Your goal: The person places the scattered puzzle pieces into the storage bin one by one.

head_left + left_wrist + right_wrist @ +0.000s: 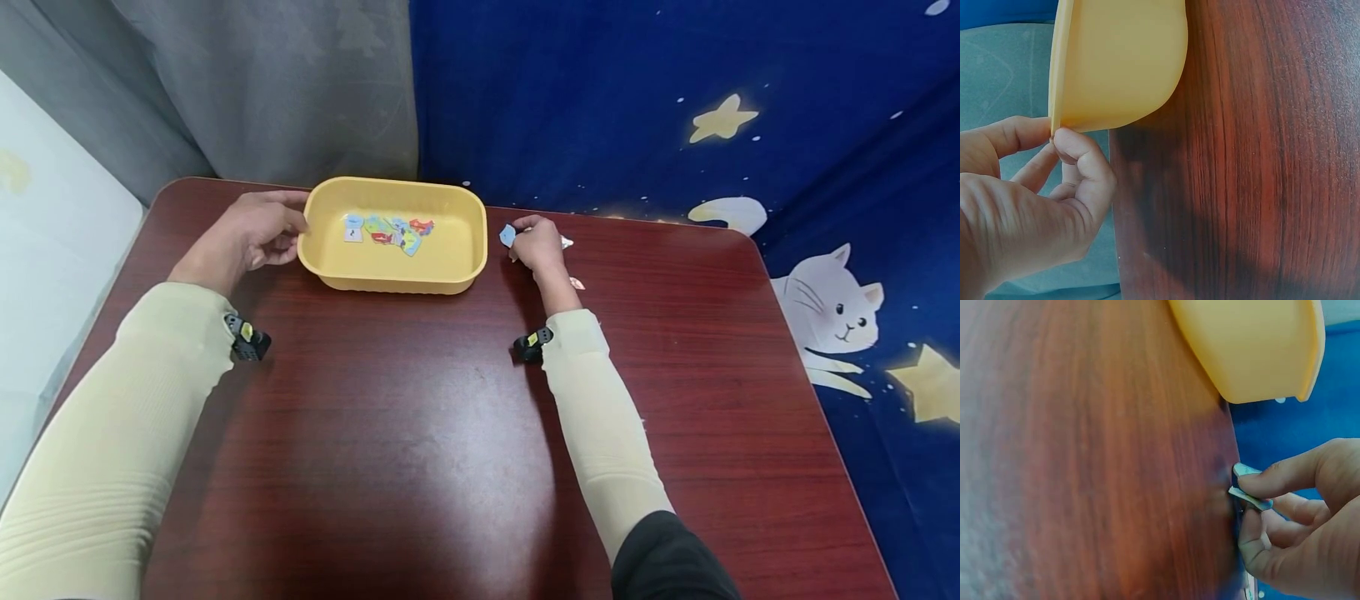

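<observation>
A yellow plastic tub (393, 285) stands near the table's far edge. Several flat, irregular, map-like puzzle pieces (411, 242) lie on its bottom, in blue, red, green and yellow. My left hand (258, 227) pinches the tub's rim at its left end, thumb and fingers meeting at the lip in the left wrist view. Right of the tub, my right hand (538, 243) pinches thin puzzle pieces (1251, 499) between thumb and fingers. A light blue piece (507, 236) shows beside the fingertips in the head view. Part of what this hand holds is hidden by the fingers.
Beyond the right hand a pale piece (566, 242) shows on the table. Another small reddish-white piece (577, 283) lies near the right wrist. The dark red wooden table (420, 433) ends at blue and grey curtains (555, 100) behind the tub.
</observation>
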Motion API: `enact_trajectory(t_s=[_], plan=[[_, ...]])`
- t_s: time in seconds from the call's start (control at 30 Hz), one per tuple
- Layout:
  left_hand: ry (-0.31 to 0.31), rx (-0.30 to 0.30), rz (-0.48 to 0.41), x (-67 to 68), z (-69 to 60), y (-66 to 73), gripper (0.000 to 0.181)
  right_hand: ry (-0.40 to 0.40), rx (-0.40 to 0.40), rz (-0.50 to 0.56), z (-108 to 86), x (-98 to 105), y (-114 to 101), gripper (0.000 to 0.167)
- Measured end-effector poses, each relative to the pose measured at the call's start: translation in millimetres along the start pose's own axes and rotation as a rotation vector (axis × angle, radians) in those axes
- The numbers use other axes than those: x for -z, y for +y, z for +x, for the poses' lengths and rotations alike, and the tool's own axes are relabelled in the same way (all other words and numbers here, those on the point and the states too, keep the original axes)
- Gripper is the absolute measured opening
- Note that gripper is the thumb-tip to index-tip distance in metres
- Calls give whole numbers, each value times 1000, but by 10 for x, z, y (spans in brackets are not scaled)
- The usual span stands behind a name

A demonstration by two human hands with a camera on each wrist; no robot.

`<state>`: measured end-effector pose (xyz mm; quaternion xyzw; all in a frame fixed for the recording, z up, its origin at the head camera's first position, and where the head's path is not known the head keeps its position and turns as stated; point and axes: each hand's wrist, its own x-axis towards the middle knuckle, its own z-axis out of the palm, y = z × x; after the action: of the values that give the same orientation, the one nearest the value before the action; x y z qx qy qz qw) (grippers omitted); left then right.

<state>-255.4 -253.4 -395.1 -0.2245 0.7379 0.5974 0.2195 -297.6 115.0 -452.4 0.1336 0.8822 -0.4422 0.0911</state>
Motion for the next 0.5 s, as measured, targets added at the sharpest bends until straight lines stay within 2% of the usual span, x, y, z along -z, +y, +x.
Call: enact_trajectory(t_s=[0.23, 0.37, 0.5], plan=[[-6, 12, -9, 12, 1, -1, 59, -145, 3, 124, 15, 86, 34, 66], [-12, 10, -10, 15, 2, 0, 60, -189, -8, 205, -14, 166, 13, 64], [-11, 9, -10, 11, 7, 6, 59, -183, -13, 219, -51, 261, -35, 54]])
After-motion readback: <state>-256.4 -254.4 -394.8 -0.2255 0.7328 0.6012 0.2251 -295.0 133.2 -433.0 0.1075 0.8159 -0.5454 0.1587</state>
